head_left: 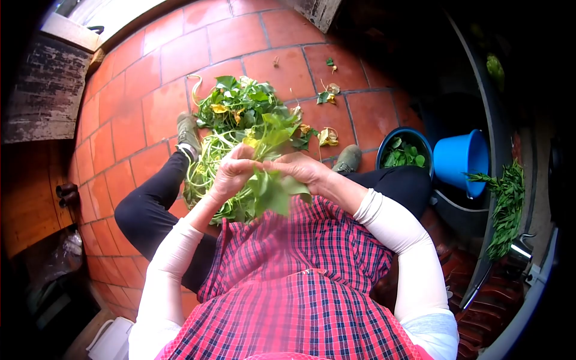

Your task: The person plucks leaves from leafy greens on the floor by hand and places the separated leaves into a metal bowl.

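Observation:
My left hand (235, 172) and my right hand (298, 169) meet in front of my lap, fingers closed on a leafy green vine (273, 195). Broad leaves stick out above and below the fingers, a little blurred. My left hand pinches near the stem, and my right hand grips the leaves beside it. Beneath and beyond them lies a heap of leafy vines (231, 111) on the floor, with long pale stems and some yellow leaves, between my feet.
Red floor tiles (174, 111) spread ahead, with several loose yellowed leaves (328, 137) on them. To my right stand a bowl of green leaves (403, 153) and a blue bucket (459, 157). A bunch of narrow-leaved greens (507, 207) hangs beside a metal pot (519, 249).

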`<state>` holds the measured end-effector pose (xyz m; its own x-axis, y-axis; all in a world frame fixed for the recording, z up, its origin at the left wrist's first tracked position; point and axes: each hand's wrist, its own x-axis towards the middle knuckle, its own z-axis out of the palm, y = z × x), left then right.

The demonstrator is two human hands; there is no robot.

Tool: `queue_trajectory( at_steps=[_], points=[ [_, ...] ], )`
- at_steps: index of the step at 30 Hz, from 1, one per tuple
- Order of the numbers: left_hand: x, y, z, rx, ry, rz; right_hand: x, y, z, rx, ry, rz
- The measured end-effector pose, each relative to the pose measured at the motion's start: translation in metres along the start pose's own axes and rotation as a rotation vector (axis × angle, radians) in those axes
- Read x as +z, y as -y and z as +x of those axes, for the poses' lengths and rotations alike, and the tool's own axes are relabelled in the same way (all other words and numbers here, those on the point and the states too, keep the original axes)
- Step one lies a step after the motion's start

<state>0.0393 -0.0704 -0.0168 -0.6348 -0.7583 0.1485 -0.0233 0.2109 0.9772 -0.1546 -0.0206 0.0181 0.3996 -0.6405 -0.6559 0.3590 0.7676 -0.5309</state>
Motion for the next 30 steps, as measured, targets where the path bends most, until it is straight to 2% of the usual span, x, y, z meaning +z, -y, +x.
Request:
queue_trajectory(
  at_steps=[2, 5, 7, 10, 11, 12, 14, 15, 17, 18, 19, 20, 22, 24, 29, 30],
  points=[
    [-0.002, -0.001, -0.001, -0.024, 0.006, 0.007, -0.007, 0.001, 0.001, 0.038, -0.004, -0.035],
    [-0.005, 0.012, -0.008, -0.166, 0.009, -0.168, -0.014, -0.001, 0.003, 0.021, 0.008, -0.049],
    [-0.011, 0.018, -0.014, -0.285, 0.064, -0.274, -0.015, -0.002, 0.003, -0.014, 0.023, -0.106],
    [-0.012, 0.025, -0.017, -0.29, 0.045, -0.363, -0.009, 0.002, -0.003, -0.109, 0.063, -0.261],
    [-0.012, 0.024, -0.017, -0.401, 0.015, -0.516, -0.006, 0.002, -0.005, -0.147, 0.081, -0.326],
    [-0.012, 0.022, -0.017, -0.438, 0.017, -0.566, -0.008, -0.004, 0.0, -0.226, 0.041, -0.525],
    [-0.011, 0.014, -0.015, -0.51, 0.02, -0.667, -0.009, -0.014, 0.008, -0.761, -0.244, -1.094],
    [-0.008, 0.02, -0.015, -0.37, 0.063, -0.626, -0.011, -0.018, 0.012, -0.694, -0.269, -1.005],
    [-0.003, 0.019, -0.014, -0.239, 0.107, -0.265, -0.006, -0.015, 0.012, -0.559, -0.317, -0.828],
    [0.0, 0.019, -0.014, -0.172, 0.127, -0.084, -0.006, -0.012, 0.009, -0.372, -0.254, -0.718],
    [0.006, 0.021, -0.014, -0.174, 0.123, -0.156, -0.003, -0.005, 0.003, -0.188, -0.191, -0.605],
    [0.009, 0.022, -0.017, -0.161, 0.146, -0.049, -0.002, -0.002, -0.001, -0.004, -0.128, -0.488],
    [0.015, 0.022, -0.02, -0.129, 0.122, 0.075, 0.008, -0.003, -0.008, 0.104, -0.131, -0.574],
    [0.017, 0.016, -0.022, -0.14, 0.152, 0.165, -0.005, -0.031, 0.005, -0.124, -0.151, -0.567],
    [0.014, -0.015, -0.008, -0.003, 0.091, 0.422, 0.001, -0.023, 0.003, -0.273, -0.215, -0.701],
    [0.009, -0.022, -0.004, 0.157, 0.129, 0.579, 0.0, -0.027, 0.008, -0.395, -0.267, -0.876]
  ],
)
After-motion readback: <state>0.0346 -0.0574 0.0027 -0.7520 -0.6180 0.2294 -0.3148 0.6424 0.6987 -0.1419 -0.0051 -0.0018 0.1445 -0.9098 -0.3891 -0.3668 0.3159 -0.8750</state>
